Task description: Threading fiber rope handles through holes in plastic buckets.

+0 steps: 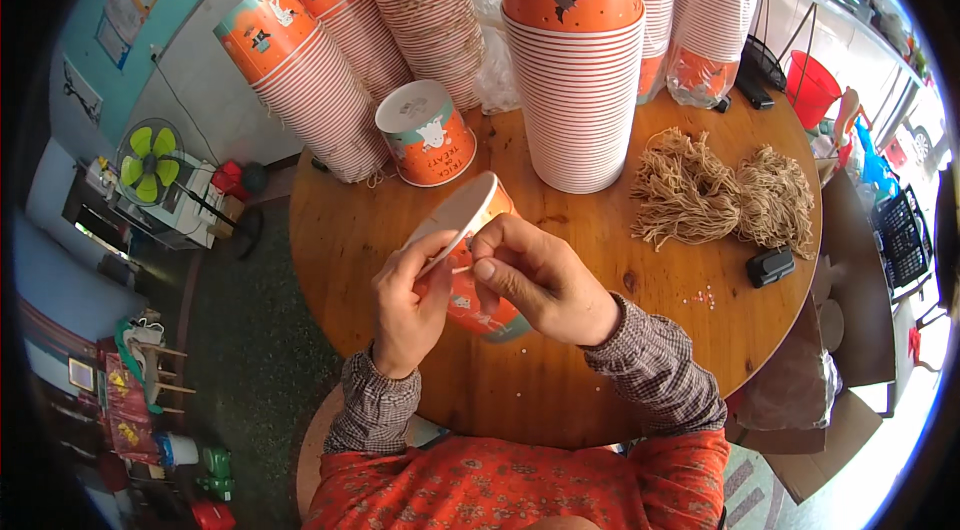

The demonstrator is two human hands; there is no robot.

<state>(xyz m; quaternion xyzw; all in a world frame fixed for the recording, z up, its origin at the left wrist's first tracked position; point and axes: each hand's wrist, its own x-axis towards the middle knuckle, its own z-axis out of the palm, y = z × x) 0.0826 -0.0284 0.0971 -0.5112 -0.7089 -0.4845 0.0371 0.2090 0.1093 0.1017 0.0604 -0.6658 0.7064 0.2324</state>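
Over the near part of the round wooden table, I hold a tilted orange paper bucket (pixel 484 318) with a white inside and a teal band. My left hand (pixel 412 305) is closed on its rim, the thumb towards the other hand. At the same rim my right hand (pixel 540 280) pinches thumb and forefinger together. Whatever lies between those fingertips is too small to make out. Beyond the held bucket, a single orange bucket (pixel 435 152) stands upside down. To the right lie two bundles of tan cord (pixel 685 190), apart from my hands.
Tall nested stacks of buckets (pixel 583 100) rise along the table's far side, some wrapped in clear plastic. A small black device (pixel 770 267) and tiny pale bits (pixel 700 298) lie at the right. Beyond the table are a cardboard box (pixel 850 430) and a green-bladed fan (pixel 150 165).
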